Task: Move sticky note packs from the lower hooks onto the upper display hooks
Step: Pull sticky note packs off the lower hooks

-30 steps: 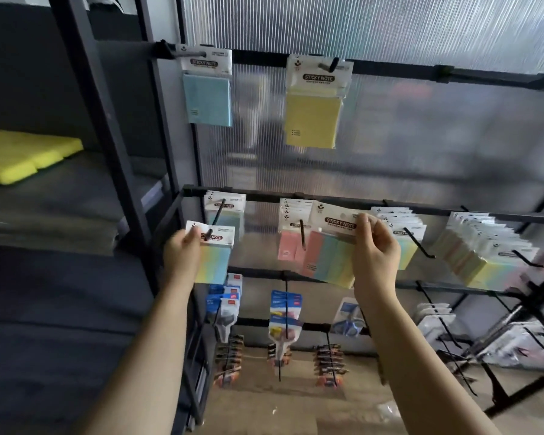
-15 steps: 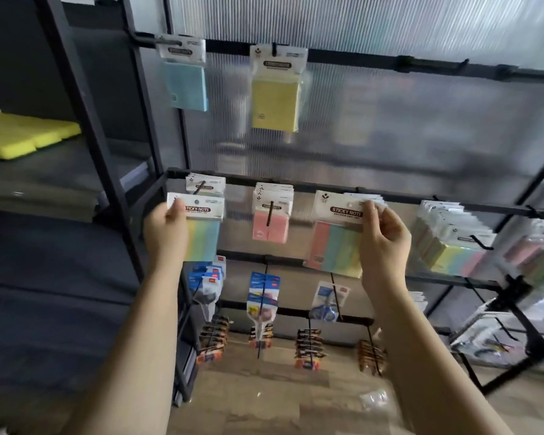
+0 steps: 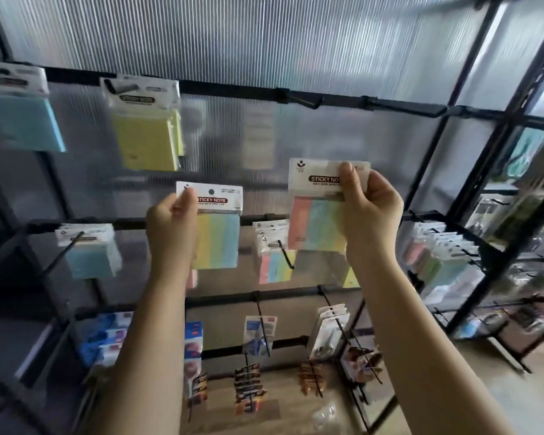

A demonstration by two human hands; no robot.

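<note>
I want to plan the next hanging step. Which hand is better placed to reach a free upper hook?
Probably the right hand: its pack is higher and nearly below the free hook on the upper bar.

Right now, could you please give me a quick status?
Left hand pinching one sticky note pack; right hand pinching another. Both off hooks, below upper bar. Nothing blocking.

striped sticky note packs (image 3: 215, 227), upright, off hooks

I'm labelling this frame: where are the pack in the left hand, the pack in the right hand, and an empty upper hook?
left-hand pack (image 3: 218, 243), head view, striped pad.
right-hand pack (image 3: 316, 226), head view, striped pad.
empty upper hook (image 3: 303, 100), head view, prong.
</note>
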